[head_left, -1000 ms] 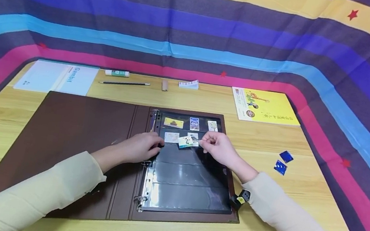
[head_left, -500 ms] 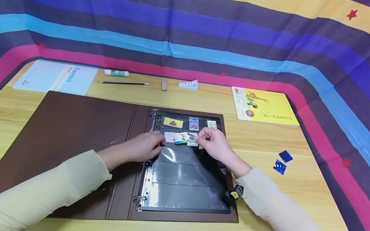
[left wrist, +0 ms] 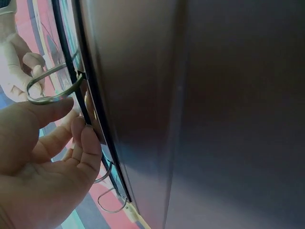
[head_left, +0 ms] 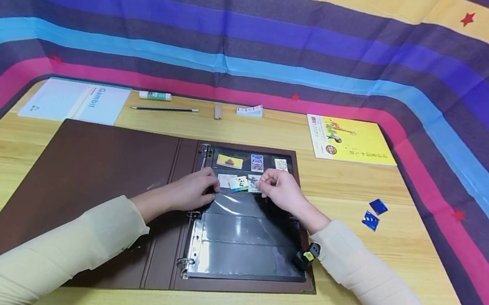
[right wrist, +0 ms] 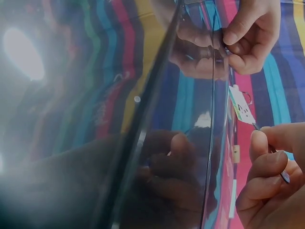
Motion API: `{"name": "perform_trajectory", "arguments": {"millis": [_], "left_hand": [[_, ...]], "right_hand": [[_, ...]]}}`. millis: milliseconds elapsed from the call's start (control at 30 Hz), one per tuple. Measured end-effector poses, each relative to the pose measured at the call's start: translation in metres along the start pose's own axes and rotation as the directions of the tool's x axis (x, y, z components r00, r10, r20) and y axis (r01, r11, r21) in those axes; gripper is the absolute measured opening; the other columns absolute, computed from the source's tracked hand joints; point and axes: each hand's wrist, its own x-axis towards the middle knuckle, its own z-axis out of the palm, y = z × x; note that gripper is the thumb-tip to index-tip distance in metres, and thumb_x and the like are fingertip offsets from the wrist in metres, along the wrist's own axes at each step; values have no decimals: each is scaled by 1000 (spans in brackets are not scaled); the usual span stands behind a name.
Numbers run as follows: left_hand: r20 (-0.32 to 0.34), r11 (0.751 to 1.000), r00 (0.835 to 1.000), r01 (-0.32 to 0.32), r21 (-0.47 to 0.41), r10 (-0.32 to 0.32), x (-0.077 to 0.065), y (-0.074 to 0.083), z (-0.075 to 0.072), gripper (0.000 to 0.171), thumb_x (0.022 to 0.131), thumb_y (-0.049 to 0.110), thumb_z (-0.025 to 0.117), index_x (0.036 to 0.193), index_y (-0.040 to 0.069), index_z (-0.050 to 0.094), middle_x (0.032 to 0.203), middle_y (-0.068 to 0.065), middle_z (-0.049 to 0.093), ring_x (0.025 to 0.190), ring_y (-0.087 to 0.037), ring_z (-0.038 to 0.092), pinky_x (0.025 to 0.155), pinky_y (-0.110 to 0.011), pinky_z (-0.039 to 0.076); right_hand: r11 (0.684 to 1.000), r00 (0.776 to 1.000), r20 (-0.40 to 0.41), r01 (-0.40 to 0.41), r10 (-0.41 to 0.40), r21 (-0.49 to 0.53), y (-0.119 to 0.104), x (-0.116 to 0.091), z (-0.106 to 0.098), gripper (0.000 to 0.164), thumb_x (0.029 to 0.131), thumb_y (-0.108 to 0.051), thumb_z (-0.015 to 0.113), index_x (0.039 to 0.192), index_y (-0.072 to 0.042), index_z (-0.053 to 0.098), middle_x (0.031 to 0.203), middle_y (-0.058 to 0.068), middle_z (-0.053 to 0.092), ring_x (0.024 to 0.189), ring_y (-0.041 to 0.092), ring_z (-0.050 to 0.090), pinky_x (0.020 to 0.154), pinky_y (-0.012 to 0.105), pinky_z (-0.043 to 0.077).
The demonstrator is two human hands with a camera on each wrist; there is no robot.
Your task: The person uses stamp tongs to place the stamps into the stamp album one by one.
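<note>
Right hand (head_left: 283,192) pinching tweezers (right wrist: 285,177), panda stamp (head_left: 239,183) at their tips, over album page (head_left: 252,231), far part. Left hand (head_left: 191,188) at page's left edge, fingers bent; whether gripping, I can't tell.

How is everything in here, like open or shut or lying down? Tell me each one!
Ring binder: open, lying flat
Tweezers: held in the right hand
Panda stamp: held at the tweezers' tip
Yellow book: closed
Gambit booklet: closed
Glue stick: on its side
Pencil: lying down
Blue squares: loose on the table
</note>
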Motion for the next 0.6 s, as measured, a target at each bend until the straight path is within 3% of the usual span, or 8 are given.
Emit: {"name": "perform_trajectory", "arguments": {"millis": [167,367,600], "left_hand": [[-5,1000,1000,-1,-18,1,0,0,0,8,76,6,54,84,6,54,89,-3,41,76,-14,44,68,-28,39],[-29,999,998,-48,-20,47,-2,1,-2,7,75,3,53,82,6,53,86,-4,41,74,-15,44,66,-29,39],[13,999,1000,28,16,-28,0,1,0,15,77,8,54,91,5,55,90,-4,44,78,-15,46,69,-29,40]], "right_hand": [[1000,999,38,-14,15,-16,1,1,2,15,78,-16,56,64,-11,53,52,1,52,43,14,44,42,27,34],[999,998,54,-14,16,-30,0,1,4,15,77,-17,56,64,-11,53,51,0,52,43,14,46,41,27,35],[999,1000,30,-7,8,-34,-1,1,3,16,78,-17,56,64,-11,53,51,0,52,42,14,42,40,26,32]]}}
